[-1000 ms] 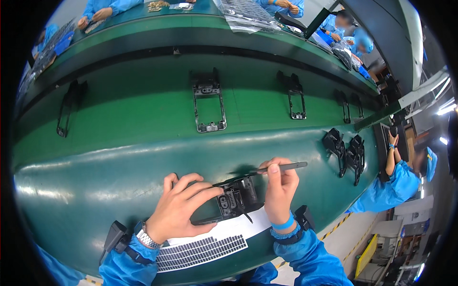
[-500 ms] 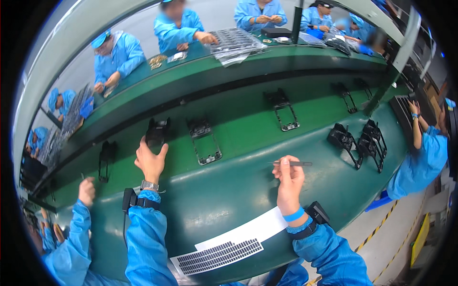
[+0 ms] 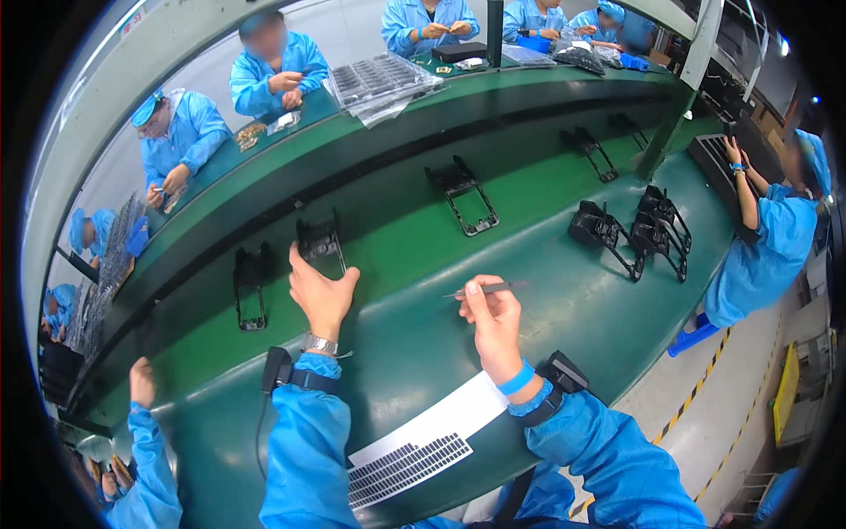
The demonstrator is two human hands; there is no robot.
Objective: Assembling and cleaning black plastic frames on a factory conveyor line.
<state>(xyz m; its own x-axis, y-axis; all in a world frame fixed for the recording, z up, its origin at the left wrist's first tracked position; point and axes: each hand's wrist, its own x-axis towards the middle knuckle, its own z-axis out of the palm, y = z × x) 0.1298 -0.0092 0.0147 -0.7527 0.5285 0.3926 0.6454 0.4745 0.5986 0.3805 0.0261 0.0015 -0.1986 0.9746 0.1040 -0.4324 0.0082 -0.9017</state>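
My left hand (image 3: 322, 286) is over the green belt with thumb and fingers spread. Its fingertips reach a black plastic frame (image 3: 319, 233); whether they touch it I cannot tell. Left of that hand lies another black frame (image 3: 251, 284) with a rectangular opening. A pair of thin dark tweezers (image 3: 499, 287) is pinched in my right hand (image 3: 495, 326), fine tip pointing left, above the green table. Below my hands lie a white sheet (image 3: 480, 407) and a sheet of small black rectangular stickers (image 3: 411, 470).
More frames (image 3: 464, 198) lie farther along the belt (image 3: 388, 212). Several black frames (image 3: 652, 231) stand grouped on the table at right, near a metal post (image 3: 670, 132). A co-worker's hand (image 3: 141, 383) is at left; another co-worker (image 3: 762, 238) stands at right.
The view has swung right. My left hand has come away from one black frame, left lying on the belt, and reached the frame to its right. My right hand still holds the tweezers.
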